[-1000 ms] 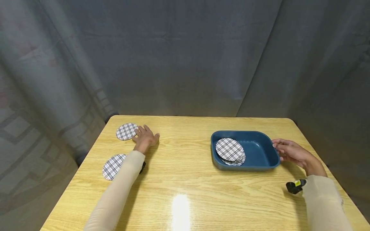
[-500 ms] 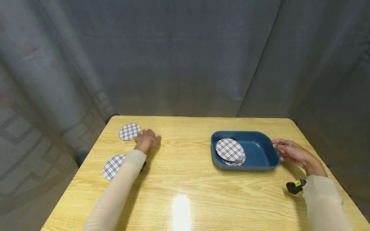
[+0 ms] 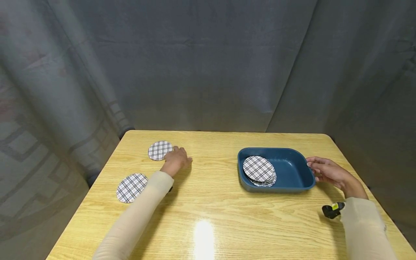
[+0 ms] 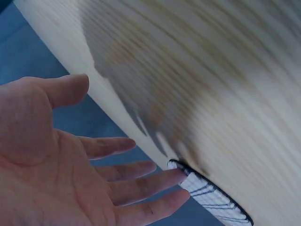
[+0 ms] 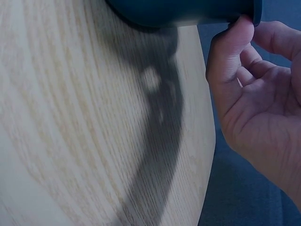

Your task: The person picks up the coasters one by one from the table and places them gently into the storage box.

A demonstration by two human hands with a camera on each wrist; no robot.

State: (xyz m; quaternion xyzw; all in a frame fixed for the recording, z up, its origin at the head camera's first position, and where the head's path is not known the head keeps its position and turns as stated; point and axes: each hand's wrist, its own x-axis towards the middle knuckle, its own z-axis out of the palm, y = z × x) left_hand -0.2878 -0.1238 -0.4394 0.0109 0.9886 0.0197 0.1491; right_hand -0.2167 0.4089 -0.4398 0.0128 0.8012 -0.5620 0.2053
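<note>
White plaid coaster [image 3: 160,150], probably light, stiff, best edge-lifted, is touched at four o'clock by outstretched left hand [image 3: 177,159]; blue tray [image 3: 294,176] is pinched at three o'clock by right hand [image 3: 329,172].

High head view facing forward and down, wrist views close beside the fingers [image 4: 141,187], all sharing the worktop [image 3: 221,202]

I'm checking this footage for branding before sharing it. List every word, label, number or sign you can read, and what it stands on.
No readable text anywhere.
Yellow patch on the black device beside the right sleeve: any marking is too small to read.
Plaid discs, blue tray: no lettering shows.
</note>
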